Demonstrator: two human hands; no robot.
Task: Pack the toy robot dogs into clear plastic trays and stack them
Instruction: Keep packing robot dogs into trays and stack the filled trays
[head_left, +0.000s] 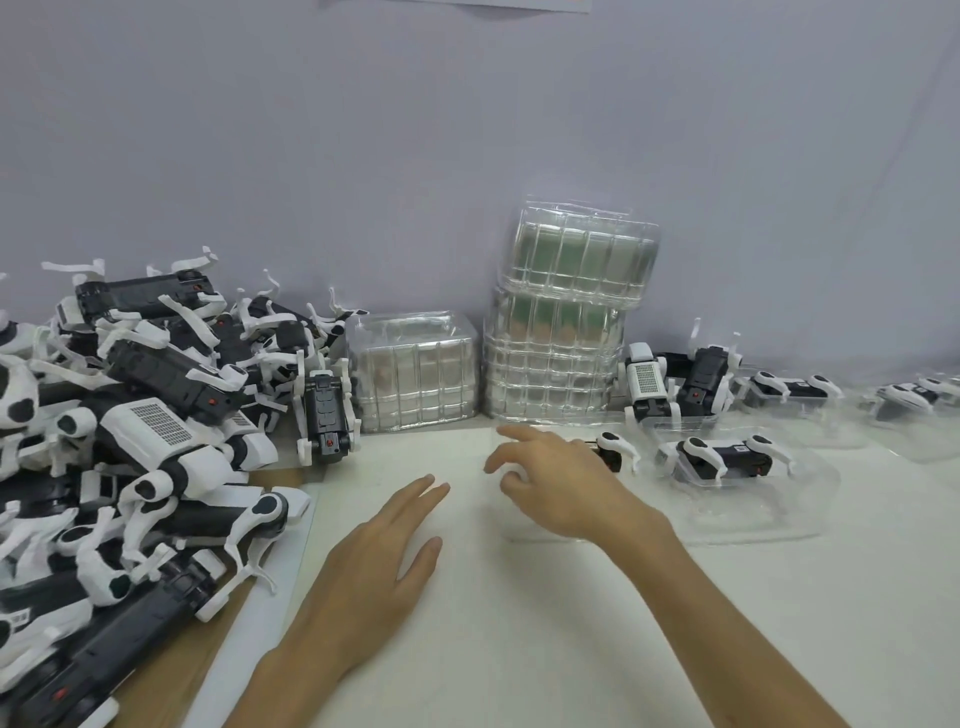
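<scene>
While poised over the counter (519, 623) just in front of the tall tray stack (561, 322), with right hand (561, 488) loosely spread and gripping nothing and left hand (374, 566) flat, straight-fingered and empty further front-left, could easily clip the filled tray (779, 530) front-right of the stack and jolt its toy robot dog (727, 456) from the shallow pocket. Worth minding the stack: looks offset near the top, so apt to tip onto the loose dogs (647, 387) just right of it if nudged. Likely to drag tangled neighbours off the heap of unpacked dogs (145, 431) well left of the stack when pulling one by its thin legs.
</scene>
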